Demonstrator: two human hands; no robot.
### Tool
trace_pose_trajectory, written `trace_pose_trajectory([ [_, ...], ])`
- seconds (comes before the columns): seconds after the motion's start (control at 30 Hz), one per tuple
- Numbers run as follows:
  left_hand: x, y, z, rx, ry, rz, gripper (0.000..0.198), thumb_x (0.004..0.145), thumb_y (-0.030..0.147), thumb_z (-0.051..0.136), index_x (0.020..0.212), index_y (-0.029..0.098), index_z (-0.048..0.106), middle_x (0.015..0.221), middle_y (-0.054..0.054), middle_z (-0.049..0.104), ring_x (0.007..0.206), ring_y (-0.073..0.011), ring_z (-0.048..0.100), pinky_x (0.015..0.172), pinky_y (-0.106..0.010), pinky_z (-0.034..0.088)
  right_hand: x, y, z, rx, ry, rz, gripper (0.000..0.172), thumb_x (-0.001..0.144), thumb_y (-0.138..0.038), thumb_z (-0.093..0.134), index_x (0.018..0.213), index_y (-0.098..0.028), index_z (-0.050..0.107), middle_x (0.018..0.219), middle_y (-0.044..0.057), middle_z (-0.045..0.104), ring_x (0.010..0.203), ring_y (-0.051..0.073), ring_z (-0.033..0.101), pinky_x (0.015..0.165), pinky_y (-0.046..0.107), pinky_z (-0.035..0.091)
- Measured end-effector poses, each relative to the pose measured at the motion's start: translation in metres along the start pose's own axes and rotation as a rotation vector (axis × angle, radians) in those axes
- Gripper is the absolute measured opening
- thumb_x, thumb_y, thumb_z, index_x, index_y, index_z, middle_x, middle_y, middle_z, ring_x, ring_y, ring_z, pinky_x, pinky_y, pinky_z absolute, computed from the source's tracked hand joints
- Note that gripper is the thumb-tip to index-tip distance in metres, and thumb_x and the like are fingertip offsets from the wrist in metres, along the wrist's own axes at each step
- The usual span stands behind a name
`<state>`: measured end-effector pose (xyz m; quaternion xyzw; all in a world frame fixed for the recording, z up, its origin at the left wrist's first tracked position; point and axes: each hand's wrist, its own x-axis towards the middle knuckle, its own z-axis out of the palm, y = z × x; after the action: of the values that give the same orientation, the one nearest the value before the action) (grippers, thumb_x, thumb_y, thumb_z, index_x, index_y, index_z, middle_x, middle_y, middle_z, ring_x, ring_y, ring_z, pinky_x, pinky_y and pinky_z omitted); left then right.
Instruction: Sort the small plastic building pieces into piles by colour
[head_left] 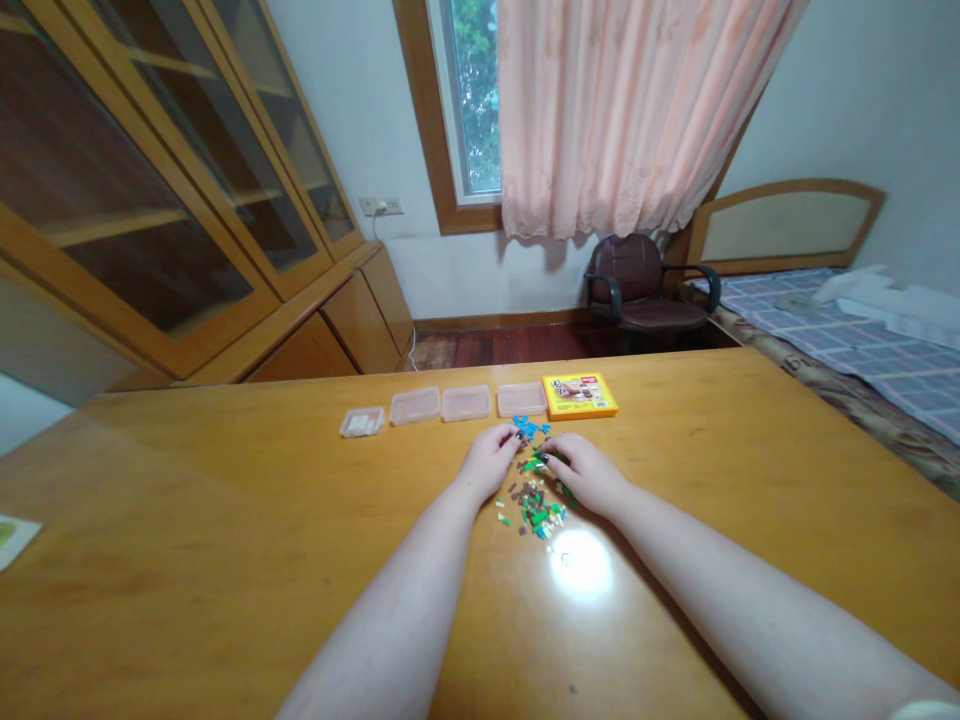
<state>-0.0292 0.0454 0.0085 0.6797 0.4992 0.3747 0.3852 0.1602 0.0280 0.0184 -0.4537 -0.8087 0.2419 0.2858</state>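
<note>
My left hand (490,462) rests at the left of the brick piles, its fingers bent and pressed together beside some small blue toy bricks (532,428). Facing it, my right hand (589,472) has curled fingers and thumb down among small green bricks (533,464). Whatever either hand's fingertips hold is too small to make out. Nearer to me, between the forearms, lies a mixed heap of small bricks (538,508) in green, brown, cream and blue. A few loose ones are scattered about its edge.
Along the far side of the wooden table (225,560) stand a small clear box (362,422) with something pale inside, several clear plastic trays (466,403) and a yellow box (580,397). A paper (16,540) lies at the left edge. Beyond is a chair (637,285).
</note>
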Motion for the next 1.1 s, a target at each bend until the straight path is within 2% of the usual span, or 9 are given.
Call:
trace_pose_trajectory([
  [0.33,-0.0003,0.0037,0.0004,0.038,0.008,0.006,0.020,0.082,0.031,0.047,0.078,0.018,0.060,0.078,-0.001,0.064,0.077,-0.0160,0.057,0.073,-0.026,0.043,0.0011,0.0005,-0.0002,-0.015,-0.051,-0.038,0.019,0.084,-0.023,0.050,0.094,-0.018,0.066,0.091,0.007,0.065,0.086,0.020,0.057,0.081,0.034,0.043],
  [0.57,0.0002,0.0019,0.0007,0.107,-0.001,0.037,0.022,0.083,0.033,0.047,0.084,0.018,0.063,0.085,-0.003,0.066,0.082,-0.0174,0.058,0.076,-0.028,0.044,0.0003,-0.0008,-0.0001,0.001,-0.042,-0.035,0.017,0.084,-0.022,0.051,0.091,-0.018,0.066,0.090,0.007,0.065,0.085,0.020,0.057,0.080,0.034,0.043],
  [0.87,-0.0006,0.0051,0.0004,0.112,-0.027,0.044,0.019,0.083,0.028,0.048,0.088,0.018,0.063,0.090,-0.002,0.066,0.086,-0.0167,0.059,0.081,-0.028,0.045,0.0008,-0.0023,-0.0019,0.011,-0.052,-0.060,0.016,0.083,-0.021,0.052,0.091,-0.018,0.066,0.090,0.007,0.066,0.085,0.020,0.057,0.080,0.035,0.043],
  [1.03,-0.0001,0.0030,0.0002,0.111,-0.019,0.048,0.022,0.085,0.030,0.045,0.085,0.018,0.063,0.088,-0.003,0.066,0.087,-0.0172,0.058,0.080,-0.028,0.044,-0.0022,-0.0068,-0.0035,0.099,-0.168,-0.095,0.021,0.082,-0.022,0.052,0.098,-0.019,0.065,0.096,0.007,0.067,0.088,0.021,0.059,0.082,0.035,0.045],
  [1.1,0.0003,0.0013,0.0003,0.092,-0.016,0.044,0.023,0.085,0.031,0.044,0.085,0.018,0.062,0.088,-0.003,0.066,0.086,-0.0172,0.058,0.080,-0.029,0.045,-0.0036,-0.0085,-0.0037,0.141,-0.177,-0.064,0.023,0.083,-0.022,0.049,0.101,-0.019,0.064,0.099,0.008,0.066,0.090,0.021,0.059,0.083,0.036,0.045],
])
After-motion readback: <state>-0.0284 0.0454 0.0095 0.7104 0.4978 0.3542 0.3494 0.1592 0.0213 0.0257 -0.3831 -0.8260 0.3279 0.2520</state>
